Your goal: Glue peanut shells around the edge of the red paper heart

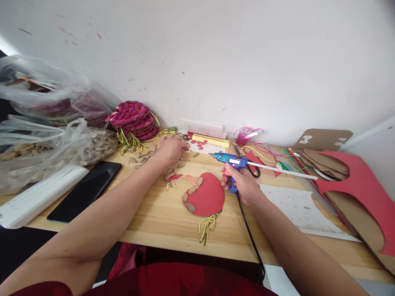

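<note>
Four peanuts (pixel 194 190) edge red disc (pixel 210 194), 8 to 11 o'clock; remaining face bare. Right hand (pixel 242 183) grips glue gun (pixel 220 157), disc's 1 o'clock. Left hand (pixel 173 149), 11 o'clock, near loose peanuts (pixel 148 154); grip unclear.

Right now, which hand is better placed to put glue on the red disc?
Probably the right hand: it grips the blue glue gun, close by the red disc. The left hand is farther off, near loose peanuts.
</note>
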Demonstrator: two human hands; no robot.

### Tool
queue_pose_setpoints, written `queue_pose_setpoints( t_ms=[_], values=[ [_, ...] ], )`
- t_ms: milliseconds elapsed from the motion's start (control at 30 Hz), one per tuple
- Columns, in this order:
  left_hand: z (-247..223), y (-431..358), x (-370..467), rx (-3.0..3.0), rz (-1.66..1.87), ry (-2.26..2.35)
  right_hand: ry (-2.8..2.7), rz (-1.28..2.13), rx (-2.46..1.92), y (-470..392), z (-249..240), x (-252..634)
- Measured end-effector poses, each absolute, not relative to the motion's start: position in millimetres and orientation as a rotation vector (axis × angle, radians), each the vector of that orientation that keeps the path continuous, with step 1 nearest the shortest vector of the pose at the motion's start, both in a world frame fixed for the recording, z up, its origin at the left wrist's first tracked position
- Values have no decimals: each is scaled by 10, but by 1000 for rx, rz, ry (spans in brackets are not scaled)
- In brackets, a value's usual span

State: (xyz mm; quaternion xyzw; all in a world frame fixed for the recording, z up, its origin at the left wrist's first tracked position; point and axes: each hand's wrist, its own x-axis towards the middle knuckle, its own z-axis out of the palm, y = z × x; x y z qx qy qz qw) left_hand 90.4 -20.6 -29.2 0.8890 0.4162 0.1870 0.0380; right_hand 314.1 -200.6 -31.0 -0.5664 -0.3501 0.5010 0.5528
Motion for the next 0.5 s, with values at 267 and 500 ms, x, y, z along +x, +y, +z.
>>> queue_pose_setpoints(
  t_ms=[267, 500],
  values=[
    [-293, -221, 928, 2781, 521, 1254, -824, 1186, -1351, -2014, -299, 3129],
    [-356, -173, 916, 2789, 599, 1266, -817, 1189, -1361, -2007, -285, 3122]
  ],
)
